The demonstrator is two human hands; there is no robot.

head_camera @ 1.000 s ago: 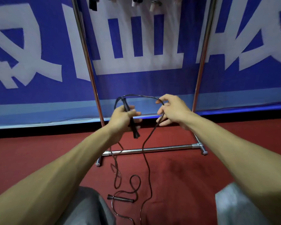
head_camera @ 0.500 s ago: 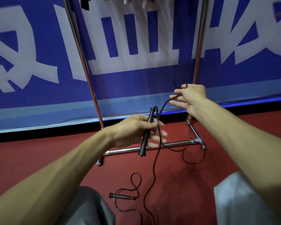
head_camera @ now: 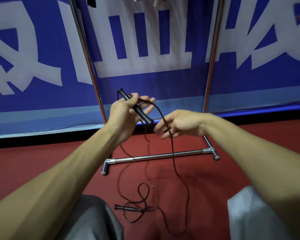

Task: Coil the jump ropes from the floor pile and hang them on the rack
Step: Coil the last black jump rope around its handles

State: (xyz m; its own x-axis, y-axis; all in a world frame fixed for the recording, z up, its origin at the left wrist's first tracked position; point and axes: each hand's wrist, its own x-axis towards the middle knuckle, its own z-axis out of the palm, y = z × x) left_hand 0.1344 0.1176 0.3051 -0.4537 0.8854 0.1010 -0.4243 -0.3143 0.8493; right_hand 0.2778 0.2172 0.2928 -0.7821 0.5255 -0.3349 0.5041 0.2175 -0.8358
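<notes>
Evidently our left hand [head_camera: 123,116] clamps the handle [head_camera: 142,113] as anchor; our right hand [head_camera: 182,123], loosely open, guides the cord [head_camera: 172,146] (far end on the floor [head_camera: 42,153]) for looping.

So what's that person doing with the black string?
That is a jump rope, and a person is coiling it to hang up. The left hand grips one handle. The cord runs from there across the fingers of the right hand, though whether they pinch it is unclear. Most of the cord lies loose on the floor, with the other handle down there too. The rack stands just ahead.
</notes>
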